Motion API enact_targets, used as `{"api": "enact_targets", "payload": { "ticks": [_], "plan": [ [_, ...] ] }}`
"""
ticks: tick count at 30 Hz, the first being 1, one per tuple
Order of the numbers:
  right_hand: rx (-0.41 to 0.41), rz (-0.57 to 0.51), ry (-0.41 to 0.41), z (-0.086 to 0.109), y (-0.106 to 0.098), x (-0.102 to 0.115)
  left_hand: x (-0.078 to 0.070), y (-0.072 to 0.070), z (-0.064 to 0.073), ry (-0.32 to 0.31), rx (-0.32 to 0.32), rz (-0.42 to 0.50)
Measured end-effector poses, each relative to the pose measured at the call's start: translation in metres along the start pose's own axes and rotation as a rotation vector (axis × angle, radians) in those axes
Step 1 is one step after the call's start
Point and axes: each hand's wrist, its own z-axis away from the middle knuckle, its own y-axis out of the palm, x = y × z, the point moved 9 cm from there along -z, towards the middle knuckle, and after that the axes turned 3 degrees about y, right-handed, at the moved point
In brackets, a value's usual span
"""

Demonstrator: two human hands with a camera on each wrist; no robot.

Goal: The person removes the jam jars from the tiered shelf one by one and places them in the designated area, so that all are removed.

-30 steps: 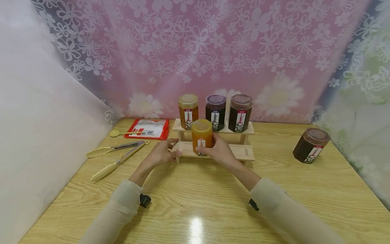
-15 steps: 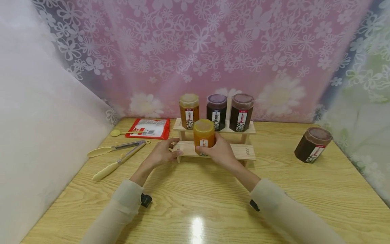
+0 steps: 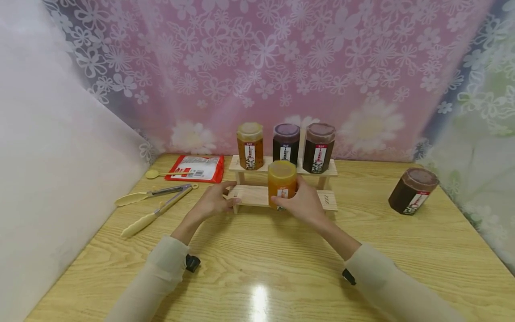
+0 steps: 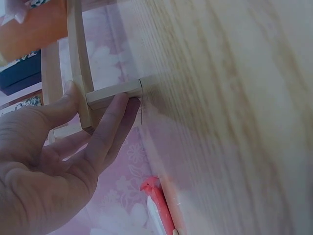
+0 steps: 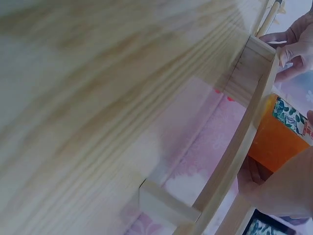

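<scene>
Orange jar [image 3: 281,178] shifted rightward
Right hand [image 3: 306,203] grips it farther along the wooden rack [image 3: 252,195]; left hand [image 3: 212,201] still holds the end.

The right hand [image 5: 281,188] grips the orange jar [image 5: 275,142] at the wooden shelf [image 5: 238,142]. The left hand [image 5: 296,51] holds the shelf's far end.

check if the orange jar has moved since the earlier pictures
Yes, to the right. In the head view, the orange jar, held by the right hand, has shifted along the wooden rack, now covering the base of the purple-lidded jar.
</scene>
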Motion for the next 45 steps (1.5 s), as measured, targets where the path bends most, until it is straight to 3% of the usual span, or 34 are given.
{"api": "enact_targets", "payload": {
  "ticks": [4,10,24,34,45],
  "plan": [
    [-0.010,0.002,0.003,0.003,-0.012,-0.006,-0.001,-0.002,0.001,0.000,-0.001,-0.025],
    [-0.014,-0.031,0.003,0.008,-0.033,-0.011,0.001,-0.002,0.000,0.007,-0.001,0.019],
    [-0.052,0.015,0.056,0.024,-0.099,-0.028,0.002,0.000,-0.001,0.014,-0.011,0.021],
    [-0.104,0.083,0.101,0.029,-0.138,-0.060,0.003,0.001,-0.002,0.000,0.002,0.037],
    [-0.136,0.084,0.201,0.022,-0.161,-0.101,0.002,-0.001,-0.001,0.012,-0.018,-0.008]
  ]
}}
